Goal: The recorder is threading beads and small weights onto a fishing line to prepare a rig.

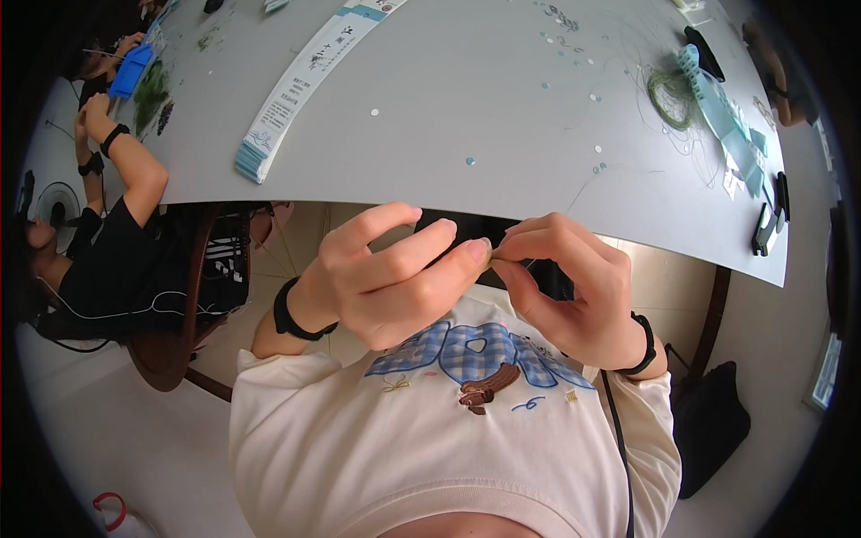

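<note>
Both my hands are raised in front of my chest, just off the near edge of the grey table [430, 134]. My left hand [397, 276] has its thumb and a finger closed at a tiny item, with the other fingers bent and spread. My right hand [572, 289] pinches the same spot between thumb and index finger, the tips nearly touching those of the left. A thin greenish strand seems to lie between them; most of it is hidden by the fingertips. A black band circles each of my wrists.
A stack of printed card strips [296, 94] lies on the table. To the right are a coil of green thread [666, 101], light-blue packaging strips [726, 128] and a black stapler-like object [765, 228]. Small discs are scattered about. At the left a co-worker sits near a blue tray [130, 72].
</note>
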{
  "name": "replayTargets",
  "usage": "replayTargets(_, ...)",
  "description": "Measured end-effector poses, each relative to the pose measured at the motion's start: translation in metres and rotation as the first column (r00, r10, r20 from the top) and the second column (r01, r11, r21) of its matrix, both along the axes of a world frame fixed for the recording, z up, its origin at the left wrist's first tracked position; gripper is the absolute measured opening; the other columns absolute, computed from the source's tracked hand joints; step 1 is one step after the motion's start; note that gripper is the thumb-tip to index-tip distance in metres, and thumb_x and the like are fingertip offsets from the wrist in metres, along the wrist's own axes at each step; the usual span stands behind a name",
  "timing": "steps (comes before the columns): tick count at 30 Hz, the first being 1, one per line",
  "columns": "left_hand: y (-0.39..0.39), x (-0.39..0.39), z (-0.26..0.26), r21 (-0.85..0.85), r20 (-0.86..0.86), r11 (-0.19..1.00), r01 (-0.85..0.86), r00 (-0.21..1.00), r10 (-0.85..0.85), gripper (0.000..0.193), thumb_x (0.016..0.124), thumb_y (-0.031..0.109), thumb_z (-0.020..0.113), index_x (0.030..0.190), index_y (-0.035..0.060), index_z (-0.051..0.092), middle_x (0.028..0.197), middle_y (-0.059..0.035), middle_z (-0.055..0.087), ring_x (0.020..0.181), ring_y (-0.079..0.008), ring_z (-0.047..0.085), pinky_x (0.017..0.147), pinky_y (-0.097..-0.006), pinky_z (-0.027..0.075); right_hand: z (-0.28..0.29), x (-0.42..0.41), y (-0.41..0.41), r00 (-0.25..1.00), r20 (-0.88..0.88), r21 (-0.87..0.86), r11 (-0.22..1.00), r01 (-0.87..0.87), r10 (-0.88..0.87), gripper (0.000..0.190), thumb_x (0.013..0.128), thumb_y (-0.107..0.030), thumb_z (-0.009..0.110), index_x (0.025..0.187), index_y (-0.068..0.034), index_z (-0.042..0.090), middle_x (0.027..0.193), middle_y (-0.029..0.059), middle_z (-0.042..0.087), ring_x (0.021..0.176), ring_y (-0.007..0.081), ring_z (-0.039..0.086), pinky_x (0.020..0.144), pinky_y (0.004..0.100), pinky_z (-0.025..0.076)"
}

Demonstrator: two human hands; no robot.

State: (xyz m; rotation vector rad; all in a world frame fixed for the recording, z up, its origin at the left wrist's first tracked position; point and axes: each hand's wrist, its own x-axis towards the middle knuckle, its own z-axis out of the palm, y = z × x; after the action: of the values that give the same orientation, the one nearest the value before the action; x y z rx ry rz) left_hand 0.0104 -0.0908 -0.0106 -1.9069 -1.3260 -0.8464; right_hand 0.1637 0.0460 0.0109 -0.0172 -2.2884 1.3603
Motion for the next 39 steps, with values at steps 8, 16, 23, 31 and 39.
replayTargets(8,0.006,0.011,0.01,-0.229,0.779,0.969,0.095,0.615,0.124,0.024,0.074,0.007,0.072,0.096,0.0015,0.065,0.096,-0.0094,0.06,0.08,-0.0207,0.057,0.071,-0.029,0.045,-0.01,-0.005,0.009,0.996,-0.073,-0.023,0.998,0.051,-0.052,0.019,0.073,0.012,0.061,0.088,0.001,0.058,0.082,0.0082,0.06,0.07,0.0186,0.062,0.06,0.0265,0.049)
replayTargets(16,0.006,0.018,0.005,-0.196,0.975,0.91,0.364,0.171,0.142,0.006,0.081,0.004,0.062,0.085,0.0003,0.063,0.083,-0.0066,0.062,0.076,-0.0138,0.055,0.068,-0.026,0.042,-0.01,-0.007,0.007,0.995,-0.08,0.031,0.998,0.055,-0.053,0.019,0.074,0.012,0.061,0.089,0.001,0.059,0.082,0.0084,0.06,0.07,0.0196,0.062,0.06,0.0271,0.049)
replayTargets(23,0.008,0.018,0.003,-0.198,0.973,0.905,0.376,0.184,0.136,0.003,0.079,0.003,0.061,0.078,0.0015,0.059,0.077,-0.0038,0.059,0.069,-0.0105,0.051,0.064,-0.0245,0.038,-0.01,-0.006,0.006,0.998,-0.019,0.033,0.998,0.052,-0.051,0.018,0.073,0.01,0.063,0.089,0.001,0.059,0.081,0.0082,0.059,0.068,0.0193,0.062,0.059,0.0271,0.049)
replayTargets(31,0.009,0.018,-0.001,-0.212,0.966,0.908,0.361,0.215,0.14,0.004,0.078,0.002,0.06,0.075,0.0026,0.058,0.075,-0.0027,0.057,0.067,-0.0093,0.05,0.062,-0.0242,0.036,-0.01,-0.006,0.004,0.996,0.072,0.013,0.998,0.055,-0.056,0.015,0.076,0.005,0.064,0.088,0.0,0.058,0.079,0.0082,0.06,0.066,0.0169,0.062,0.059,0.026,0.049)
replayTargets(39,0.008,0.019,0.0,-0.176,0.984,0.898,0.404,0.07,0.162,0.005,0.079,0.003,0.06,0.075,0.0028,0.057,0.073,-0.0012,0.057,0.067,-0.0083,0.047,0.063,-0.0239,0.035,-0.019,-0.005,0.003,0.996,0.083,-0.242,0.969,0.053,-0.034,0.01,0.078,0.003,0.062,0.087,0.001,0.059,0.076,0.0091,0.064,0.065,0.0166,0.063,0.057,0.0257,0.049)
